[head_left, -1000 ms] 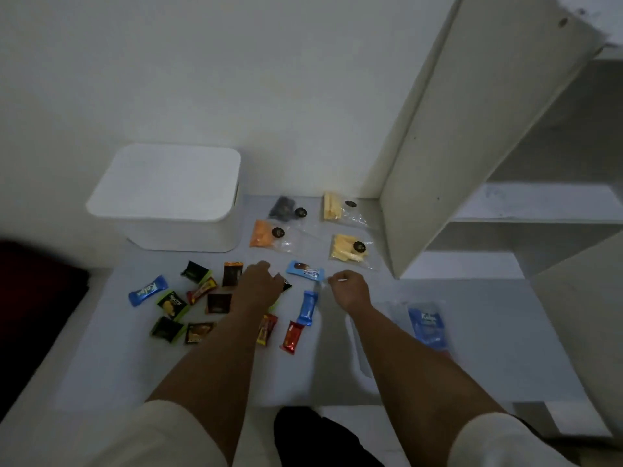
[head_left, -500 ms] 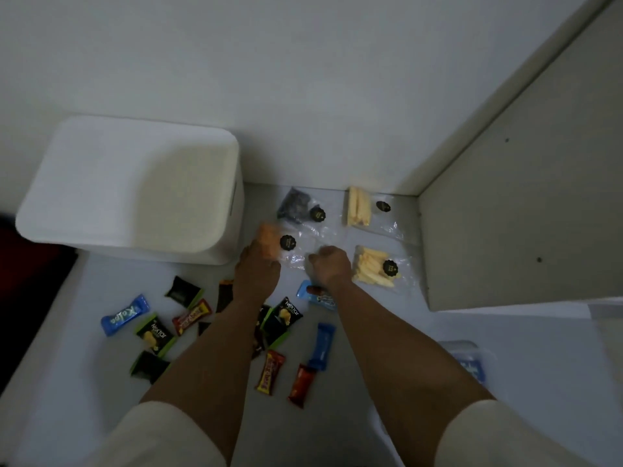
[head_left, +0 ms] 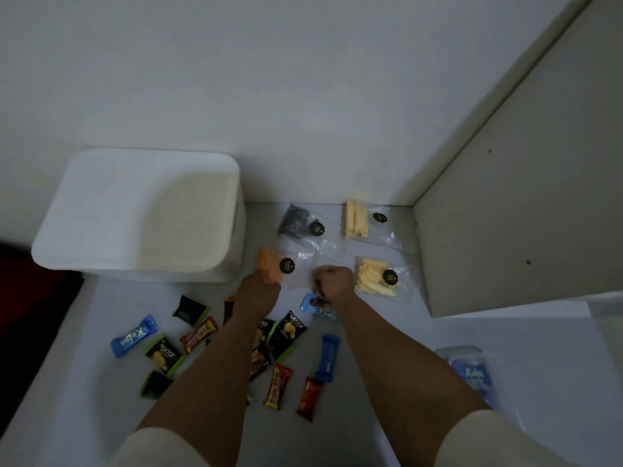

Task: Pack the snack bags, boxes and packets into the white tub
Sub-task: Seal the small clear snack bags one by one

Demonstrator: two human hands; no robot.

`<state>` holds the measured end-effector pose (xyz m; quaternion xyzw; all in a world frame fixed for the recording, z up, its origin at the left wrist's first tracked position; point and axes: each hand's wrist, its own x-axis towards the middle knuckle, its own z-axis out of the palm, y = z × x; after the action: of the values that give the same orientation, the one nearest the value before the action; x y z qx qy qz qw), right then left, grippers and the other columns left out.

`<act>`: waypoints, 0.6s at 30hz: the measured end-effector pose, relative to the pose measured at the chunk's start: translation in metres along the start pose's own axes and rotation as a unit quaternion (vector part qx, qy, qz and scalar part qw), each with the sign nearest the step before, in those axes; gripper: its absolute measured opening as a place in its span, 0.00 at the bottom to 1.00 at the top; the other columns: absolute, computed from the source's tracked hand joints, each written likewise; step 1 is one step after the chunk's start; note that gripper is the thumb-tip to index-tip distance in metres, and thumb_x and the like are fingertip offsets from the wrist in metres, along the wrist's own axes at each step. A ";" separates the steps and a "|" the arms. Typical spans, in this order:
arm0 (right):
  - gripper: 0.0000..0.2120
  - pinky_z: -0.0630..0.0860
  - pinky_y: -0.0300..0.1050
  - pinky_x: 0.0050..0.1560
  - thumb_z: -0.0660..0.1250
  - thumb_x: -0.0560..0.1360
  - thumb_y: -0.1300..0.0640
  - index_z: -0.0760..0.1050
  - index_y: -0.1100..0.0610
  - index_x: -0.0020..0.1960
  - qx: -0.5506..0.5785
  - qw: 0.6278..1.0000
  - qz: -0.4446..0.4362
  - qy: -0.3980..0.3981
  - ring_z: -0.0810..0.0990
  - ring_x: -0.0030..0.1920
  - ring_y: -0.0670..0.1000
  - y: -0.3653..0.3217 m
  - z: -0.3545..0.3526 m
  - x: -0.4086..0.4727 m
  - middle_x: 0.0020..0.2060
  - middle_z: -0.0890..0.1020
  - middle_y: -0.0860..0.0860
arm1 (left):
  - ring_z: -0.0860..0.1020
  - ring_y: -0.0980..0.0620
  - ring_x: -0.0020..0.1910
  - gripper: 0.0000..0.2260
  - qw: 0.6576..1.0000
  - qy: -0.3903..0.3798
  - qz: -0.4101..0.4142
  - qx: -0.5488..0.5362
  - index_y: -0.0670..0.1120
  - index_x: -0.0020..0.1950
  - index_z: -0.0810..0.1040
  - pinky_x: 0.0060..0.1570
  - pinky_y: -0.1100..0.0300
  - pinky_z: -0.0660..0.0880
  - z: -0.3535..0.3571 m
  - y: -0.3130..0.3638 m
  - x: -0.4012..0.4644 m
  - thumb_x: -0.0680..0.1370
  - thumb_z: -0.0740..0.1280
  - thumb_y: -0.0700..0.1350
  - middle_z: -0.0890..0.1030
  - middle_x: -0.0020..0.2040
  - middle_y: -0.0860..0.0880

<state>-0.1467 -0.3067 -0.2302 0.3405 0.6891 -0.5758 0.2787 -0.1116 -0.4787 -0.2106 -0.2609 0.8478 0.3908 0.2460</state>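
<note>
Hands [head_left: 259, 291] [head_left: 332, 281] on crinkly clear orange-snack bag [head_left: 286, 266] beside smooth white tub [head_left: 141, 214]

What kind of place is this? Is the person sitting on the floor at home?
Probably a room at home, with the person working at a low white surface against a plain wall. A white cabinet panel stands on the right, and a lidded white tub sits among scattered snack packets.

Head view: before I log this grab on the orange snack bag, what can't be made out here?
- Left hand: fingers hidden behind its own back and motion blur; contact with the orange snack bag unclear.
- Right hand: curled at the bag's clear edge; pinch not visible.
- White tub: contents lost in glare.
- Packets under the left forearm: partly covered.
</note>
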 end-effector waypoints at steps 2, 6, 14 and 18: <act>0.07 0.78 0.48 0.29 0.68 0.78 0.65 0.80 0.63 0.42 0.043 0.999 -0.007 -0.017 0.72 0.20 0.51 0.001 -0.002 -0.012 0.26 0.76 0.57 | 0.78 0.45 0.50 0.15 1.000 0.003 -0.005 -0.011 0.41 0.61 0.78 0.47 0.58 0.69 -0.004 0.000 -0.006 0.79 0.65 0.48 0.81 0.54 0.43; 0.06 0.84 0.60 0.41 0.74 0.74 0.64 0.83 0.59 0.39 0.049 0.996 -0.080 0.001 0.81 0.32 0.57 0.003 -0.003 -0.037 0.33 0.83 0.58 | 0.79 0.42 0.51 0.15 0.998 0.018 0.057 -0.017 0.41 0.50 0.79 0.54 0.51 0.76 -0.009 -0.001 -0.029 0.75 0.64 0.53 0.81 0.50 0.43; 0.08 0.79 0.48 0.42 0.76 0.69 0.64 0.78 0.54 0.42 -0.107 0.938 -0.326 0.044 0.79 0.37 0.49 -0.008 0.005 -0.111 0.35 0.80 0.50 | 0.84 0.38 0.44 0.30 0.984 0.007 0.103 -0.146 0.38 0.39 0.81 0.43 0.50 0.79 -0.038 0.025 -0.083 0.71 0.69 0.68 0.85 0.42 0.38; 0.12 0.78 0.52 0.38 0.76 0.68 0.63 0.76 0.54 0.46 -0.116 0.917 -0.380 0.049 0.76 0.35 0.49 0.009 0.004 -0.149 0.33 0.76 0.49 | 0.85 0.44 0.42 0.19 0.982 -0.009 0.133 -0.136 0.43 0.38 0.81 0.49 0.44 0.83 -0.049 0.021 -0.115 0.75 0.69 0.58 0.86 0.39 0.45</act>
<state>-0.0486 -0.3314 -0.1204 0.0465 0.8413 -0.5369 0.0424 -0.0497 -0.4768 -0.1004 -0.1735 0.8116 0.5339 0.1617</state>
